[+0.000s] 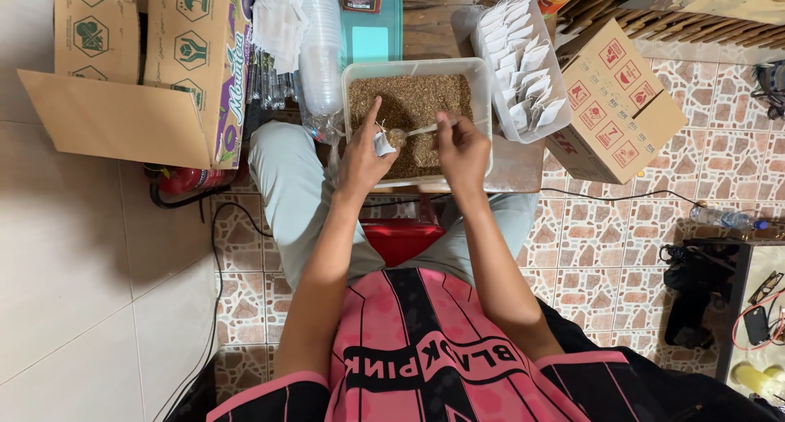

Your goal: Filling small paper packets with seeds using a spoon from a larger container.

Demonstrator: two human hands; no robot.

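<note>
A clear plastic tub (483, 91) filled with brown loose grains stands on a low wooden table in front of me. My left hand (362, 156) holds a small white paper sachet (383, 143) over the tub, index finger raised. My right hand (462, 150) grips a spoon (419, 130) whose bowl carries grains and points at the sachet's mouth. Both hands hover over the near half of the tub.
A clear container (523, 62) with several white sachets stands right of the tub. A stack of clear plastic cups (321, 54) lies to the left. Cardboard boxes (155, 62) (617, 103) flank the table. A red stool (405, 238) sits between my knees. Cables (204, 250) run over the tiled floor.
</note>
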